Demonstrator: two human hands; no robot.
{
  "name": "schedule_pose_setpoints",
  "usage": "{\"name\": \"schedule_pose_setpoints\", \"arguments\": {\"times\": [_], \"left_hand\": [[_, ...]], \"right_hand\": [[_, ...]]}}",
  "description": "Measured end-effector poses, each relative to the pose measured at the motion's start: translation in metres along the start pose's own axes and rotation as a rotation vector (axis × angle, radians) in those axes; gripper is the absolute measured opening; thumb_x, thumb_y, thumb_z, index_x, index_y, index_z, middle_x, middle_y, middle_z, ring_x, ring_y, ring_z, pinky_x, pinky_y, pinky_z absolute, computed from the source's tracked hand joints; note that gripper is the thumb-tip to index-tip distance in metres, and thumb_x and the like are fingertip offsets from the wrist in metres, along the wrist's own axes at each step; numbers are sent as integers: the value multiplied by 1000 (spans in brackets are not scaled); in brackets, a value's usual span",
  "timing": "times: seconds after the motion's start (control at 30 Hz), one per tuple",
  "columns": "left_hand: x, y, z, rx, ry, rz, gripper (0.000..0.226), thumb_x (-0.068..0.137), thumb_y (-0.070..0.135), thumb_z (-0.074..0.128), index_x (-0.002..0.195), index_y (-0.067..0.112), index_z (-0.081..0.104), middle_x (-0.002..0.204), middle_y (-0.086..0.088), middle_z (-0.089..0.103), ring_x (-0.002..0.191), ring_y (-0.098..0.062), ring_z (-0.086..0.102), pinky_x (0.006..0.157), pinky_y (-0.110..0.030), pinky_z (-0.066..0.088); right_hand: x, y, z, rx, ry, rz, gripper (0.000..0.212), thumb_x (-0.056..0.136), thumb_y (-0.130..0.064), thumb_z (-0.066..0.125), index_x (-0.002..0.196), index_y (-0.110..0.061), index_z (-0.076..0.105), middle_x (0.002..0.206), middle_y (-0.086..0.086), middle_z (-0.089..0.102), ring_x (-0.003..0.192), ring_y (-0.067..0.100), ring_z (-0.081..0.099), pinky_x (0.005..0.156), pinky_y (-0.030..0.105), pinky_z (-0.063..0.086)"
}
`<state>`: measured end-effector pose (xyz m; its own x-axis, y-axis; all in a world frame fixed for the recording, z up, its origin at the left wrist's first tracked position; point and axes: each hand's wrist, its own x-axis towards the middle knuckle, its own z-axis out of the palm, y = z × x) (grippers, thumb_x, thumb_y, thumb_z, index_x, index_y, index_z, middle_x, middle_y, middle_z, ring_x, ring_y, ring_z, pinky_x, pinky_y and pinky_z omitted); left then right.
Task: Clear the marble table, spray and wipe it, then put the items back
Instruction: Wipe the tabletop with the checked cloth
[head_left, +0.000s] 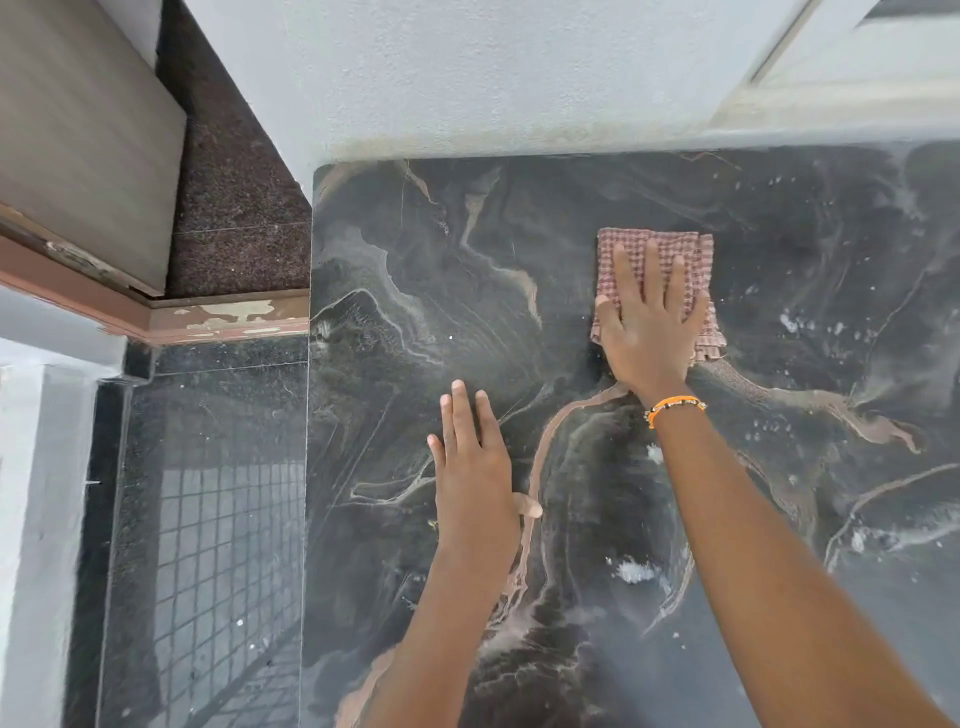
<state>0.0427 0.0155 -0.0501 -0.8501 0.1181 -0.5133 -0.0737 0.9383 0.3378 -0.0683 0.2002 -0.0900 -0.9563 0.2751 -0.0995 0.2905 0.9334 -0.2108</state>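
The dark marble table (415, 291) with tan veins fills most of the view and carries no items. White spray foam spots (635, 571) and droplets lie on its right half. A folded pink checked cloth (670, 249) lies flat on the marble toward the far side. My right hand (647, 322) presses flat on the cloth with fingers spread; an orange bracelet is on that wrist. My left hand (475, 457) rests flat on the bare marble, fingers together, holding nothing.
A white wall (467, 78) runs along the table's far edge. Left of the table lies a dark glossy floor (208, 493) and a wooden door frame (228, 317) with peeling paint. A white window frame (831, 62) is at the top right.
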Motion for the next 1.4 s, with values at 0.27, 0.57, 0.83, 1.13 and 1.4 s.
{"name": "schedule_pose_setpoints", "arguments": {"times": [0.27,0.57,0.83,1.13,1.4], "left_hand": [[-23,-12,9,-133,187,12,128,67,47,75,145,4,-17,157,-13,-12,145,-27,-11,118,-42,4],[-40,-16,29,18,90,67,134,55,81,44,142,5,-24,156,-14,-20,144,-28,-20,116,-47,-6],[-39,-18,33,67,115,77,138,56,73,60,143,1,-21,156,-15,-17,145,-29,-15,116,-47,-2],[-45,-21,33,65,167,93,139,55,73,63,145,1,-14,157,-14,-12,146,-27,-11,118,-43,1],[-65,15,44,-21,195,41,137,53,76,52,144,1,-18,155,-17,-18,144,-29,-17,116,-43,-5]], "right_hand": [[-85,-75,21,-29,-177,-611,53,96,-43,34,147,-39,21,160,-6,13,148,25,7,116,52,-3],[-83,66,-14,7,-154,-249,52,99,-41,34,145,-47,11,160,-13,6,148,16,0,118,45,-3],[-143,69,-2,31,-88,198,55,98,-41,28,147,-43,5,161,-6,-1,148,26,-4,116,54,-6],[-106,-57,11,7,-181,-355,53,98,-40,31,148,-40,14,161,-3,4,148,27,-4,114,54,-8],[-120,20,-7,112,-362,-805,51,92,-33,50,138,-48,34,157,-14,18,148,14,4,116,41,-11]]}}
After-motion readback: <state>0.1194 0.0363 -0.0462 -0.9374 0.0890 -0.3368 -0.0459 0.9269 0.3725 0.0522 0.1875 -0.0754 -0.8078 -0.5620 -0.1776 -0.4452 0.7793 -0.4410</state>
